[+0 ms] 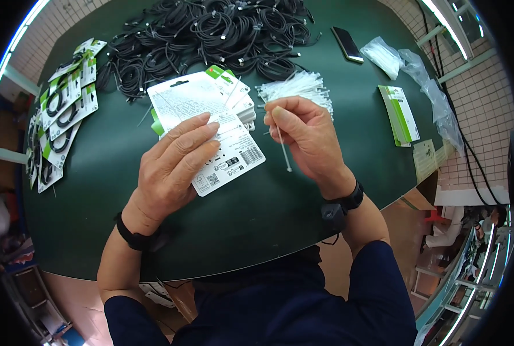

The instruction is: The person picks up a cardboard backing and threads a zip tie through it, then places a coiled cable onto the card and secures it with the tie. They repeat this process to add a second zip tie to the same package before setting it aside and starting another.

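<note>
My left hand [179,153] lies across the printed back of a white packaging card [242,141] with a hang slot, its thumb out of sight, and appears to grip the card by its left side. The card is tilted, its near corner toward me. Between thumb and forefinger, my right hand [306,135] pinches a thin white cable tie [284,151], whose head end points down toward me. Just beyond that hand lies a heap of white cable ties [303,86]. Partly covered by the held card, more green and white cards [234,86] are stacked behind it.
Coiled black cables [211,34] form a large pile at the far side. Cards with cables attached [66,109] overlap at the left. To the right lie a phone [347,45], a bag of cable ties [382,57], green-white cards [399,115] and a crumpled plastic bag [436,98].
</note>
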### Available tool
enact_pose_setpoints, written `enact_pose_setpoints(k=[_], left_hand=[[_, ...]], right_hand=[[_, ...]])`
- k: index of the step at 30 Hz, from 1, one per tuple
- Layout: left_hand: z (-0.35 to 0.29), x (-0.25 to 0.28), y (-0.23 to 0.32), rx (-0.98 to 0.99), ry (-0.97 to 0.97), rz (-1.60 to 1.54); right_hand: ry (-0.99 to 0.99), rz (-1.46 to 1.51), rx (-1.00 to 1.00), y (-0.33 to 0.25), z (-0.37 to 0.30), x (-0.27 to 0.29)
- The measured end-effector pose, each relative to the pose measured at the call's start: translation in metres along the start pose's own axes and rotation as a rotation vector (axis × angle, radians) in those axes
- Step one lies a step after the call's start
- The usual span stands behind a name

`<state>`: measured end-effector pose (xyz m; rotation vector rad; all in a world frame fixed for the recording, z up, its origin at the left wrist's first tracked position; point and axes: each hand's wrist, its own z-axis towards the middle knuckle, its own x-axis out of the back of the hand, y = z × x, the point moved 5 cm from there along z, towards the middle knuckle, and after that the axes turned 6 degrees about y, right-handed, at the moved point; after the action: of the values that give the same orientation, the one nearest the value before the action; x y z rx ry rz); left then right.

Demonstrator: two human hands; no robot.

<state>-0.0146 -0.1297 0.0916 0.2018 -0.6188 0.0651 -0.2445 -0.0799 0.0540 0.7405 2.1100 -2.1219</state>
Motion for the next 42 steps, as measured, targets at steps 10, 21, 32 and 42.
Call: enact_pose_setpoints(k=[10, 21, 32, 42], left_hand=[[-0.008, 0.007, -0.007, 0.080, 0.099, -0.041], [-0.006, 0.003, -0.007, 0.041, 0.047, -0.049], [-0.008, 0.002, -0.003, 0.039, 0.035, -0.071], [-0.009, 0.001, -0.001, 0.016, 0.008, -0.070]], right_hand=[[-0.261, -0.431, 0.501, -0.016, -0.026, -0.025], [-0.098, -0.403, 0.585, -0.016, -0.045, -0.034], [-0.054, -0.766, 0.863, -0.025, -0.046, -0.039], [-0.088, -0.519, 0.770, -0.027, -0.057, -0.043]])
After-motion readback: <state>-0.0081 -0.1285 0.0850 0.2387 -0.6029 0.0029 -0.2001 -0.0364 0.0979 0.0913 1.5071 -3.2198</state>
